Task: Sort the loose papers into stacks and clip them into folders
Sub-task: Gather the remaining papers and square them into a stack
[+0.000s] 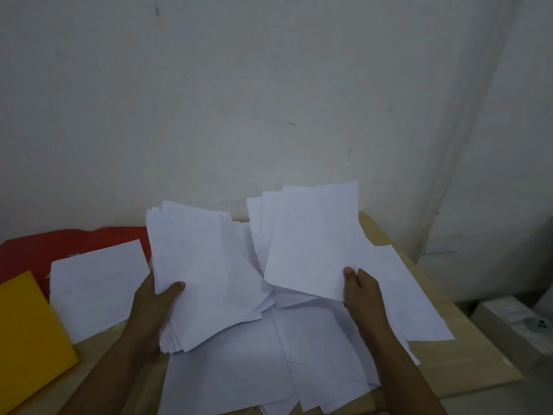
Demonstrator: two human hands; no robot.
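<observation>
Head view: two hands (155,298) (363,290) hold two paper stacks (206,265) (308,235).

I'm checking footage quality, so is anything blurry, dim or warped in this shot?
Head view: dim, flat light, soft throughout; the yellow folder smears at its right edge; any writing on the lone sheet is too faint to read; the wide lens bends the wall corner.

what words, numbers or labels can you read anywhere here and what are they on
None can be read.
Single sheet lying left of the left hand: a faint line of marks across it, too blurred to read.
Sheaves held by the left hand and the right hand: show blank.
Yellow folder and red folder: no label visible.
White box at far right: small dark marks, too small to read.
</observation>
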